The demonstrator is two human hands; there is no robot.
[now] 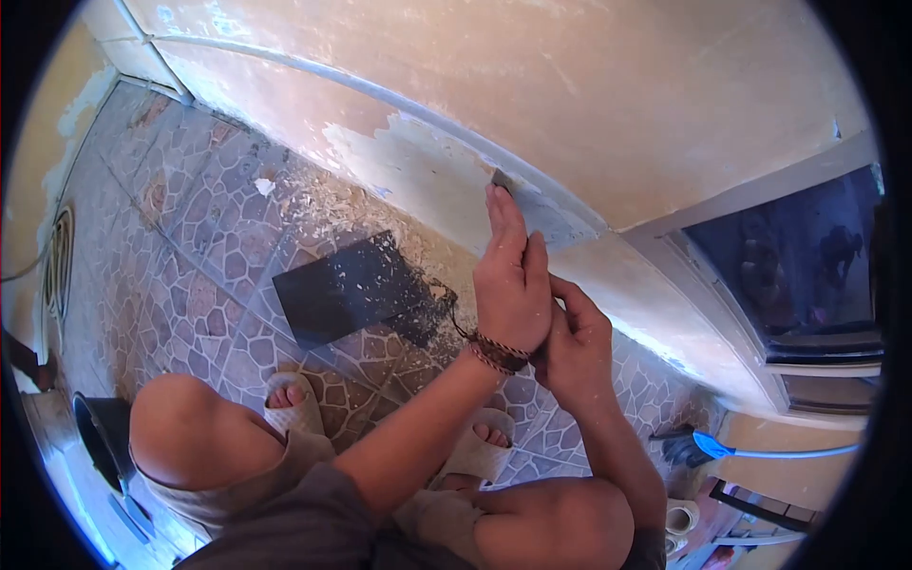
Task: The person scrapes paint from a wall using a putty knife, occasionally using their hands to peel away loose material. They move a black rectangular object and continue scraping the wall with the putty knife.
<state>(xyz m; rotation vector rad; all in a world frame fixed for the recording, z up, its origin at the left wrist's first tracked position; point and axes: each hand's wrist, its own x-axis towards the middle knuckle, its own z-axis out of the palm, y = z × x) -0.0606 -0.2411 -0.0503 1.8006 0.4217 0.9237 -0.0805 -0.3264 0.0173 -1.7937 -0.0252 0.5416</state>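
Note:
My left hand (513,293), with braided bracelets (499,355) at its wrist, reaches up to the lower wall. Its fingers lie long and close together. A small grey scraper blade (501,179) shows at the fingertips against the wall; the rest of the tool is hidden under the hand. My right hand (581,353) is closed beside the left wrist, with its fingers curled; whatever is in it is hidden. Around the blade, the wall has a bare grey patch (418,161) with a ragged edge of peeling paint.
Paint flakes (332,204) litter the stone-patterned floor (195,275) along the wall. A dark flat sheet (337,290) lies there, flakes on it. A black bucket (103,432) stands left, a coiled hose (59,261) beyond. A blue-handled broom (703,446) and dark window (788,256) are right.

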